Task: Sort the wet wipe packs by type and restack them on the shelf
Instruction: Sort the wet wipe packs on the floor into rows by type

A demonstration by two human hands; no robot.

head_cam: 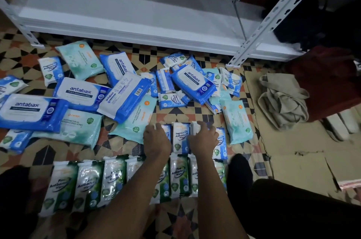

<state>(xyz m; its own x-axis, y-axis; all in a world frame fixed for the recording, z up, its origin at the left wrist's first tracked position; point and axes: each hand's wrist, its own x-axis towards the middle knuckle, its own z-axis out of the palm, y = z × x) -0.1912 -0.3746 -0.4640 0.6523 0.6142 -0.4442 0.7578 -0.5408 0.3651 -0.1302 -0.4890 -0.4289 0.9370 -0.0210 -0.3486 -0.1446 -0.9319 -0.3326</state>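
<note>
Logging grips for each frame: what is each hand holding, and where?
Both hands, left hand and right hand, rest on small blue packs; whether either actually grips cannot be told.
</note>
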